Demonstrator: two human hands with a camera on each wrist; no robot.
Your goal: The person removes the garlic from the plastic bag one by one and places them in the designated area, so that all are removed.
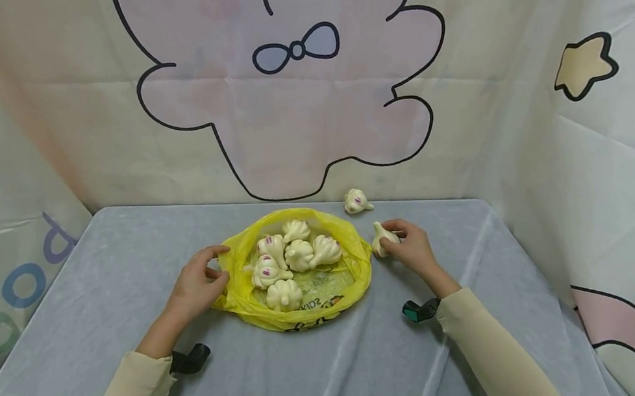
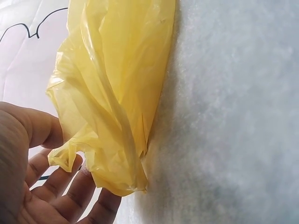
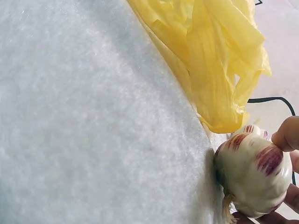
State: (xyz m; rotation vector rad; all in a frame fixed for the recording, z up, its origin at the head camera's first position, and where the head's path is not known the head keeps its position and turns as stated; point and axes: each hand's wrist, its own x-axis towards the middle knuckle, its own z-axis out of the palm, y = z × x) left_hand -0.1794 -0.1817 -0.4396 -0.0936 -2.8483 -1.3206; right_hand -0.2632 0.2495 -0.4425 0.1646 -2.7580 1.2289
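Note:
A yellow plastic bag lies with its mouth wide and its rim turned outward, several white garlic bulbs inside. My left hand holds the bag's left rim; in the left wrist view, the thumb and fingers close around a crumpled fold of yellow plastic. Just off the bag's right side, my right hand grips one garlic bulb between thumb and fingers. Purple streaks mark this bulb in the right wrist view, where it sits low beside the cloth.
Another garlic bulb lies near the table's back edge, behind the right hand. Grey cloth covers the table. Printed curtains hang close along the back and both sides.

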